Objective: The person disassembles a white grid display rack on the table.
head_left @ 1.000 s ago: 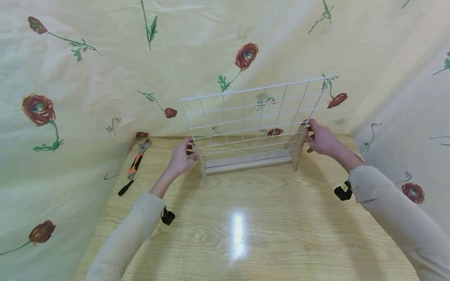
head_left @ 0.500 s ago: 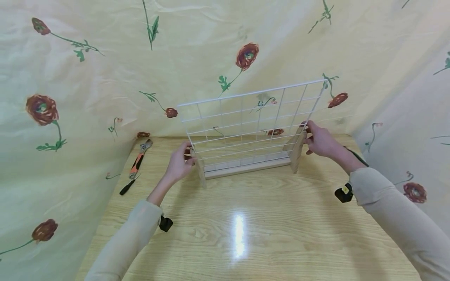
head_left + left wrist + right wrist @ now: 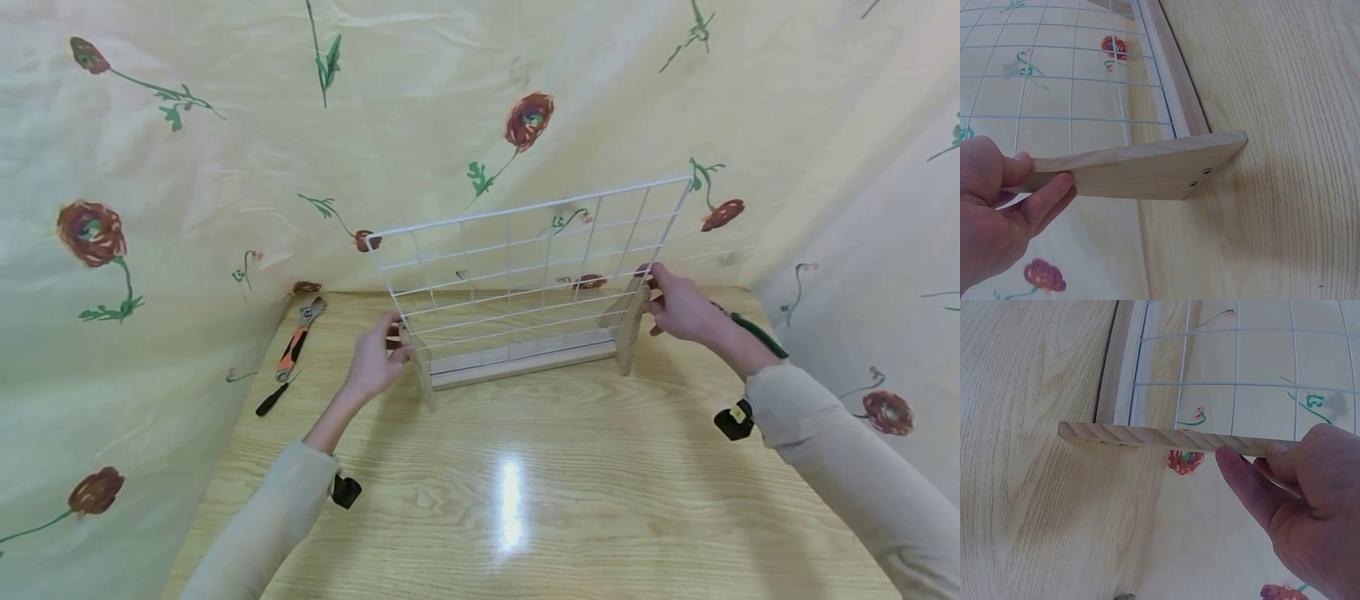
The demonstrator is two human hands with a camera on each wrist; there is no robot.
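Observation:
A white wire grid (image 3: pixel 525 208) stands tilted up in a wooden frame near the back of the table, with a wooden crossbar (image 3: pixel 525 367) along its bottom. My left hand (image 3: pixel 375 358) grips the upper part of the left wooden side panel (image 3: pixel 1141 172), thumb on one face and fingers on the other. Two metal screw heads (image 3: pixel 1206 171) show low on that panel's outer face. At the other end, my right hand (image 3: pixel 678 304) pinches the right side panel (image 3: pixel 1147 436) near its top between thumb and fingers. The panel's edge faces the right wrist view.
An adjustable wrench (image 3: pixel 291 354) with orange and black grips lies at the table's left edge, a black-handled screwdriver (image 3: pixel 272 399) just in front of it. A green-handled tool (image 3: pixel 761 335) lies partly behind my right forearm. Flower-patterned cloth (image 3: pixel 420 150) hangs behind the table (image 3: pixel 600 483).
The rack has come slightly toward me, its left end more than its right. Both hands have moved with it, still holding the side panels. More of the green-handled tool shows now.

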